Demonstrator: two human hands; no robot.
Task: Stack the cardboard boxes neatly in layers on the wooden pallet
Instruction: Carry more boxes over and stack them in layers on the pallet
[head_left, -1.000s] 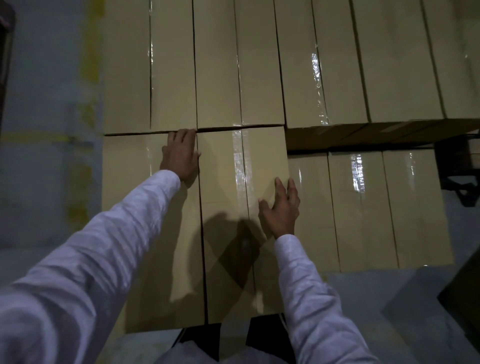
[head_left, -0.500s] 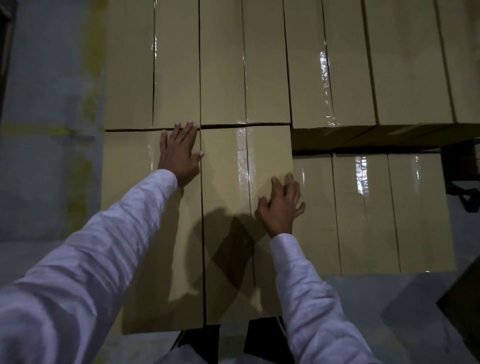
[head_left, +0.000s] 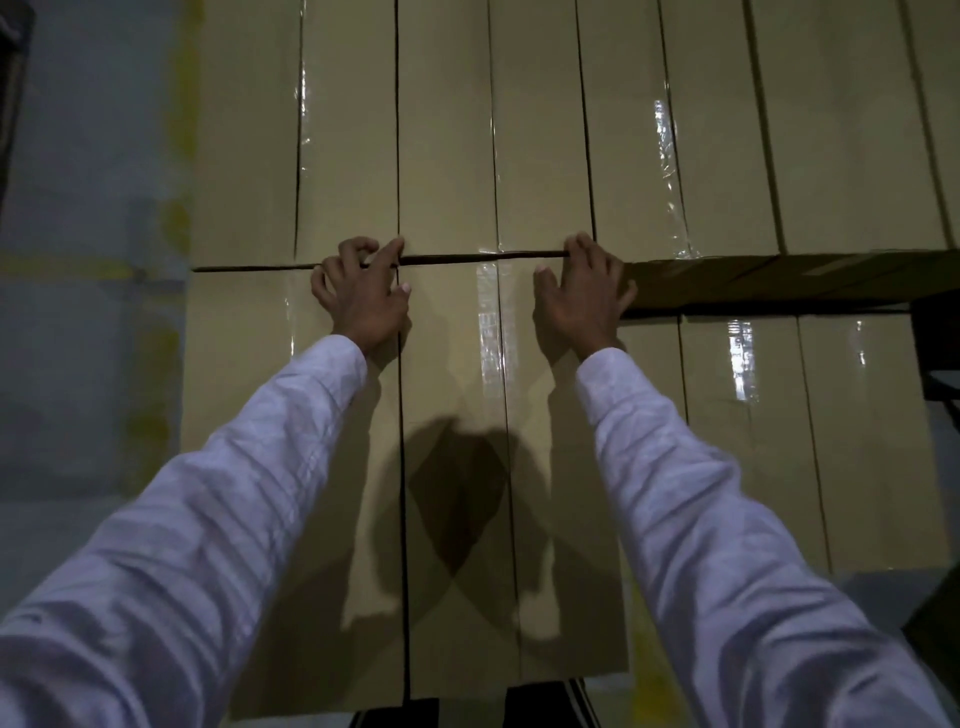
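**Now both hands hook the far edge of the top boxes**

Up close, the person leans over the stack, white sleeves stretched forward. The left hand (head_left: 363, 293) lies over the seam between the left box (head_left: 244, 395) and the near box (head_left: 452, 415). Its fingers are bent and tucked into the thin dark gap at the left box's far edge, and its thumb tip touches the near box. The right hand (head_left: 582, 299) grips the near box at its far right corner, fingers curled over the edge and thumb spread flat on top. Both boxes sit side by side in the upper layer, just short of the far row (head_left: 540, 130). A lower layer (head_left: 758, 441) shows to the right, and grey floor (head_left: 78, 338) to the left.
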